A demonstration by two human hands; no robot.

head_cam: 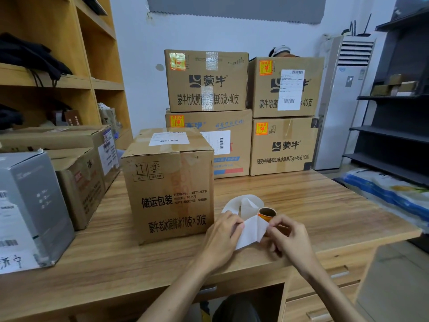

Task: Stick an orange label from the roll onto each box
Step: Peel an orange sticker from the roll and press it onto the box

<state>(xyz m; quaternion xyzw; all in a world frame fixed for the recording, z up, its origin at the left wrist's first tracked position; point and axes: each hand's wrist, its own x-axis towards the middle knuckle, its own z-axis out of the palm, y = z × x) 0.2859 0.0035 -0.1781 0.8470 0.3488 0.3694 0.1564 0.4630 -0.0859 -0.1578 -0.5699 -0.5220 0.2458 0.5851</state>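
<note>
Roll (pixel 267 213) — between hands (left (pixel 222 237); right (pixel 290 240))

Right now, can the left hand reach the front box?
Probably yes: the box stands just left of the left hand, nothing between them, though its grip is on the backing paper.

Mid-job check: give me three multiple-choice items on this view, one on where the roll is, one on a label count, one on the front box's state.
1. The label roll is: A) on the floor; B) at the right hand; C) on a chair.
2. Orange labels seen on the four stacked back boxes: A) two; B) three; C) four.
3. The front box is: A) open; B) closed, no orange label visible; C) labelled orange on its front.
Key: 1 B, its brown core shows at the fingertips; 2 C, one in each upper left corner; 3 B, flaps down, only a white shipping label on top.
</note>
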